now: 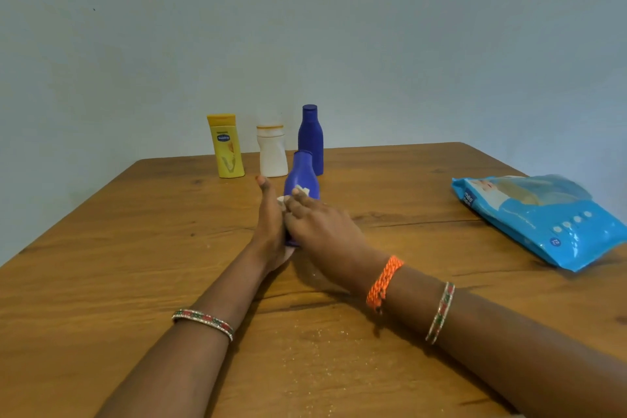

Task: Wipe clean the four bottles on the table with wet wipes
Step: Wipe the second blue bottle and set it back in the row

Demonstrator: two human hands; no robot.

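Cupping blue bottle [301, 176], left hand [271, 224], right hand [322, 227]
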